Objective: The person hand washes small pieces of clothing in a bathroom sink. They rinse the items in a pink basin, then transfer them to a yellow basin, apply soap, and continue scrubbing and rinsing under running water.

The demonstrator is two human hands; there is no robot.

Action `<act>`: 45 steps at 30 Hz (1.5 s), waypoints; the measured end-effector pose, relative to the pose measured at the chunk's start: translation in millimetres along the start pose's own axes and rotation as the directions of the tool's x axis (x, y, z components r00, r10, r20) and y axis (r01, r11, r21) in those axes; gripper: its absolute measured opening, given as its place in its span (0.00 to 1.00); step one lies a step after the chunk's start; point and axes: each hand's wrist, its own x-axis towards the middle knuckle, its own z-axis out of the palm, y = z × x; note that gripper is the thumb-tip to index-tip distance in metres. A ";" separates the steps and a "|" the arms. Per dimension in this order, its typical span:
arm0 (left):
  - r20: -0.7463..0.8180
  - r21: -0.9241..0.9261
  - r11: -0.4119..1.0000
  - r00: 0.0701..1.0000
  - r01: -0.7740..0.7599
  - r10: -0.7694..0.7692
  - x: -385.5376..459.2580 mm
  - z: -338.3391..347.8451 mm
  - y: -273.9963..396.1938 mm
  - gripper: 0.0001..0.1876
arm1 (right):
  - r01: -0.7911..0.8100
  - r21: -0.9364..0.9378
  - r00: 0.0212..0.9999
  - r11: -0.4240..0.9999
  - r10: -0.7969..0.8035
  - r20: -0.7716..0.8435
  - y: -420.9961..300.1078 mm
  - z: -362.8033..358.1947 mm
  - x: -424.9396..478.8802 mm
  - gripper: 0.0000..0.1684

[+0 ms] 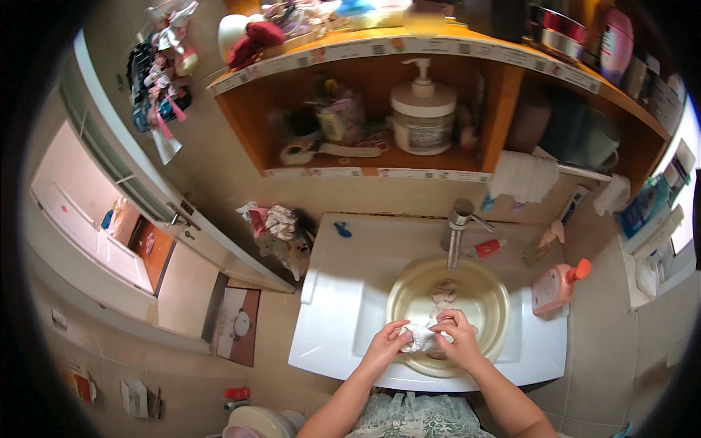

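A small white cloth item (pixel 420 338) is stretched between my two hands above the front part of a cream plastic basin (pixel 395 295). My left hand (pixel 390 340) grips its left end with thumb and fingers. On the other side, my right hand (pixel 456 335) pinches the cloth near its right end. Inside the basin lies a pale pinkish cloth piece (pixel 444 293), partly hidden by my right hand. The basin sits in a white washbasin (pixel 328 323), below a chrome faucet (pixel 454 241).
A coral pump bottle (pixel 552 290) stands on the right rim. Behind the basin lies a red tube (pixel 489 248); a blue object (pixel 343 230) rests at the back left. A wooden shelf (pixel 501 115) with a large pump jar (pixel 423 117) overhangs the back. Bags with cloth (pixel 279 230) hang at left.
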 end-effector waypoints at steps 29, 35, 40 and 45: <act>0.456 -0.461 0.804 0.878 0.375 -0.148 7.5 15.0 -38.5 0.19 | -0.576 0.774 0.679 0.263 0.682 0.273 20.2 -4.1 -12.6 0.11; 0.278 -0.495 0.847 0.959 0.195 -0.059 10.8 18.6 -25.3 0.20 | -0.378 0.690 0.873 0.617 0.486 0.044 6.7 -11.8 -6.7 0.12; 0.163 -0.111 0.982 0.978 0.151 -0.132 12.1 5.9 -20.5 0.12 | -0.485 0.377 0.870 0.789 0.479 0.115 7.1 -21.7 -20.1 0.12; -0.063 -0.172 0.935 0.944 0.311 -0.325 18.1 -13.3 -27.2 0.12 | -0.197 0.956 0.709 0.217 0.705 -0.014 13.5 -35.2 -37.4 0.05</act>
